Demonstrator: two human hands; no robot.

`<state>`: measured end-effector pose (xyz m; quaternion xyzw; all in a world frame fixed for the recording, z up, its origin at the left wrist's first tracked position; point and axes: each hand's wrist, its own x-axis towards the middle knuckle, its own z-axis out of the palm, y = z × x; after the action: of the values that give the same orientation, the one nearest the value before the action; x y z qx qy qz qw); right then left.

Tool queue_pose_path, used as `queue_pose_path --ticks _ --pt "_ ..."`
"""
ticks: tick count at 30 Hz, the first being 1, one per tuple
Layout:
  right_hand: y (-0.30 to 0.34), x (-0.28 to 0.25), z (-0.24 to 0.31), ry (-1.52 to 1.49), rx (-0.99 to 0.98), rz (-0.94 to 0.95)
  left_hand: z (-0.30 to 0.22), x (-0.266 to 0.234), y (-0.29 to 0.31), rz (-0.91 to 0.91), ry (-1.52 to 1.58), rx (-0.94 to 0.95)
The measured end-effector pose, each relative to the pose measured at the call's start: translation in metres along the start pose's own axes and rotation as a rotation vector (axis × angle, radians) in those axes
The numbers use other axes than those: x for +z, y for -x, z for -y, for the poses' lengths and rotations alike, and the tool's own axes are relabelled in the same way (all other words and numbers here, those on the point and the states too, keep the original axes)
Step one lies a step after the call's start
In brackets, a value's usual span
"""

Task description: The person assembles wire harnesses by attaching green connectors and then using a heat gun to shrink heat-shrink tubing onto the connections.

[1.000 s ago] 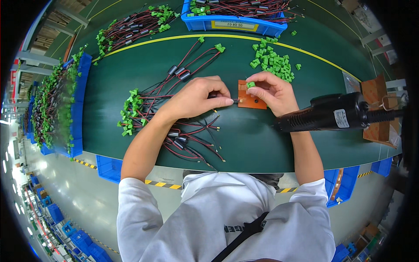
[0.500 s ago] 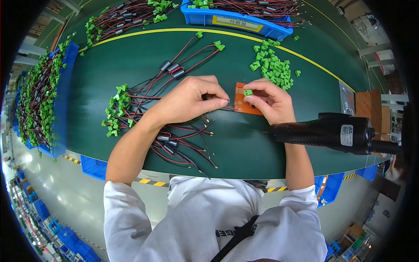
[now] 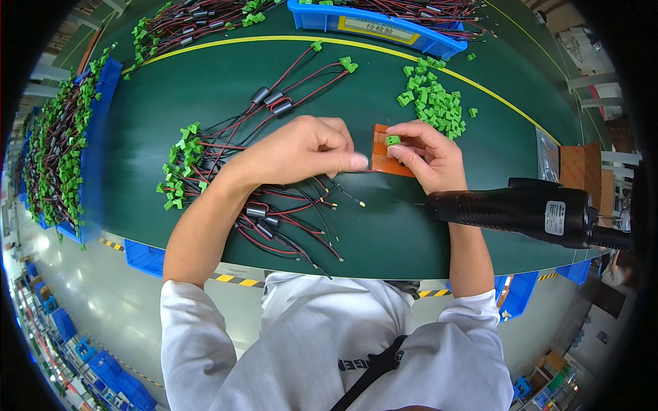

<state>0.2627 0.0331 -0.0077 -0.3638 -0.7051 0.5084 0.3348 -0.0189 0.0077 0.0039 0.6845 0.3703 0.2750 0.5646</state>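
Note:
My right hand (image 3: 433, 156) pinches a small green terminal block (image 3: 393, 140) between thumb and fingers, just above an orange fixture block (image 3: 379, 159) on the bench. Left of the fixture, my left hand (image 3: 308, 152) is closed, its thumb against the curled fingers and a little blurred. A thin red-and-black wire (image 3: 370, 171) runs from its thumb toward the fixture; the wire's end is hard to see. Beneath my left wrist lie cables (image 3: 295, 218) with black ferrite cylinders (image 3: 257, 209) and bare metal-tipped ends. Several of the cables carry green terminal blocks (image 3: 184, 154) at their left ends.
A black electric screwdriver (image 3: 510, 211) juts in from the right, over my right forearm. Loose green terminal blocks (image 3: 442, 106) lie beyond my right hand. Blue bins of cables stand at the back (image 3: 439, 46) and left (image 3: 92, 164). A yellow line (image 3: 260, 39) crosses the green bench.
A wire end with a metal tip now shows below my left thumb, spread out to the right. My left thumb has shifted slightly right. The right hand still holds the terminal block.

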Motion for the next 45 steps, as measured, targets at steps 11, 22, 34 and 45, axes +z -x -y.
queue_pose_path --ticks 11,22,34,45 --pt "0.001 0.001 0.0 0.093 -0.045 -0.062 -0.005 0.02 -0.004 -0.171 -0.23 0.09" --pt "0.002 0.002 -0.003 0.272 -0.081 -0.066 0.003 0.023 -0.008 -0.377 -0.488 0.372" --pt "0.001 0.009 0.005 0.211 -0.222 -0.051 0.001 0.022 -0.007 -0.311 -0.303 0.155" --pt "0.002 0.007 0.009 0.223 -0.108 -0.116 0.007 0.017 -0.005 -0.161 0.067 -0.05"
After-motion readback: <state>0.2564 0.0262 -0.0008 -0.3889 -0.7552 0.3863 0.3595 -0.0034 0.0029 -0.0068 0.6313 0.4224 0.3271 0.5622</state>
